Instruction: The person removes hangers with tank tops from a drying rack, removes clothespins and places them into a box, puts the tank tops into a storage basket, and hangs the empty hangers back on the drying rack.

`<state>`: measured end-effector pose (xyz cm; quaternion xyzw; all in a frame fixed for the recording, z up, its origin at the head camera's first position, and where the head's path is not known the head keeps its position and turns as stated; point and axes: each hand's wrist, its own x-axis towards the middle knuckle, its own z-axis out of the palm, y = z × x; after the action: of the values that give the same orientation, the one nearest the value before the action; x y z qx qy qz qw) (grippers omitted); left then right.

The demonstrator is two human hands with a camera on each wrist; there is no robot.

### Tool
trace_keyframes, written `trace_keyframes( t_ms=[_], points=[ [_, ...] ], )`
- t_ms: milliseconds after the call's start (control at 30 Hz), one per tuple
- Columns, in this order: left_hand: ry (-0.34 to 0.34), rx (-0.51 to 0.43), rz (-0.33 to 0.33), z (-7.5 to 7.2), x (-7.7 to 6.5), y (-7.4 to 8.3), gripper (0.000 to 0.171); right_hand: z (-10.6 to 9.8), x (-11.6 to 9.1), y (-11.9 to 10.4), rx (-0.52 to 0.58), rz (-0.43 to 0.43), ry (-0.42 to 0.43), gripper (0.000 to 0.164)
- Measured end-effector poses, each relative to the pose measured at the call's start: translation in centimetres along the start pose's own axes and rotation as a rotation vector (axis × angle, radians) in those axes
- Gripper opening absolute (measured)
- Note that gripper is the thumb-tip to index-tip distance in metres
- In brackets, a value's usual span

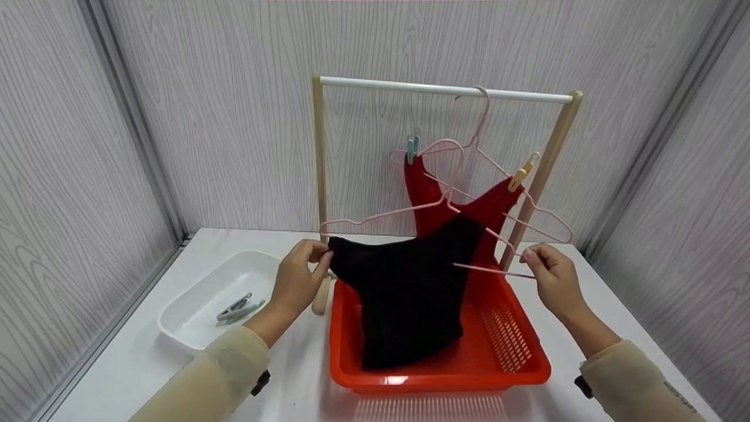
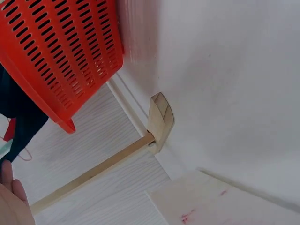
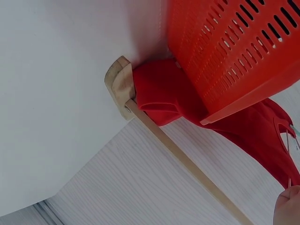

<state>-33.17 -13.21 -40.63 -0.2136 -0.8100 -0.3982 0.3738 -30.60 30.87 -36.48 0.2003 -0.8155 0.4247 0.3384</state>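
My left hand (image 1: pixel 299 278) pinches the left shoulder strap of a black sleeveless top (image 1: pixel 410 293), which hangs over the basket. In my right hand (image 1: pixel 554 278) is the right end of a pink clothes hanger (image 1: pixel 389 215), pinched between thumb and fingers. The hanger's right side passes through the top's right strap; its left arm lies just above the left strap. Behind it, a red garment (image 1: pixel 428 193) hangs from another pink hanger (image 1: pixel 485 117), held by a green clothespin (image 1: pixel 412 149) and a yellow clothespin (image 1: pixel 523 173).
A wooden rack with a white rod (image 1: pixel 387 85) stands at the back. In front of it is a red perforated basket (image 1: pixel 439 384). On the left, a white tray (image 1: pixel 176 319) holds clothespins (image 1: pixel 237 309). The rack's wooden foot (image 2: pixel 160 119) rests on the white table (image 2: pixel 225 108).
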Motion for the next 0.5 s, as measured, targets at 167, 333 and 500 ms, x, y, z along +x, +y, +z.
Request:
trace_keyframes(
  t_ms=[167, 333, 500],
  points=[
    [-0.037, -0.017, 0.035, 0.5, -0.5, 0.5, 0.008, 0.1, 0.0, 0.9, 0.004, 0.005, -0.003, 0.017],
    [-0.077, -0.041, 0.043, 1.1, -0.9, 1.2, 0.01, 0.1, 0.0, 0.6, 0.004, 0.022, -0.005, 0.018],
    [-0.152, -0.044, 0.05, 1.7, -1.5, 1.9, 0.01, 0.3, 0.0, -0.4, 0.002, 0.023, -0.003, 0.018]
  ],
)
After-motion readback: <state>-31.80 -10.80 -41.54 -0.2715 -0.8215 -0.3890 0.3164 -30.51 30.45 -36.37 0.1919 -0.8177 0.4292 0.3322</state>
